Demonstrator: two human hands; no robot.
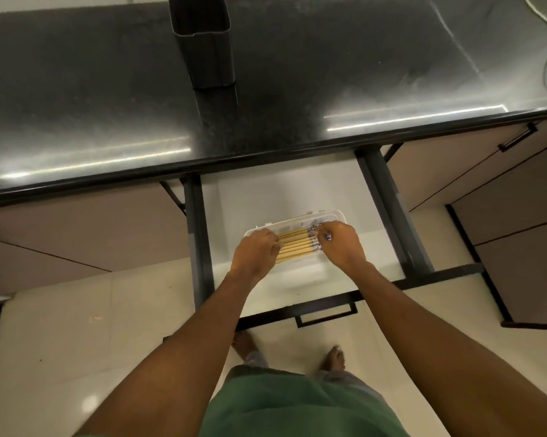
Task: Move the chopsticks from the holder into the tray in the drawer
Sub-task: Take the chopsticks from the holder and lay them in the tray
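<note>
Both hands are down in the open drawer [297,190]: the left hand [255,250] curls over one end of the chopsticks [297,244], the right hand [341,244] pinches the patterned ends. The chopsticks lie side by side in the clear tray [303,269]. They look light, stiff and smooth, likely to roll, so squaring them by both ends seems sensible. The dark holder [204,42] stands on the worktop [76,99]; I can't see inside it. No writing or brand is readable anywhere.
</note>
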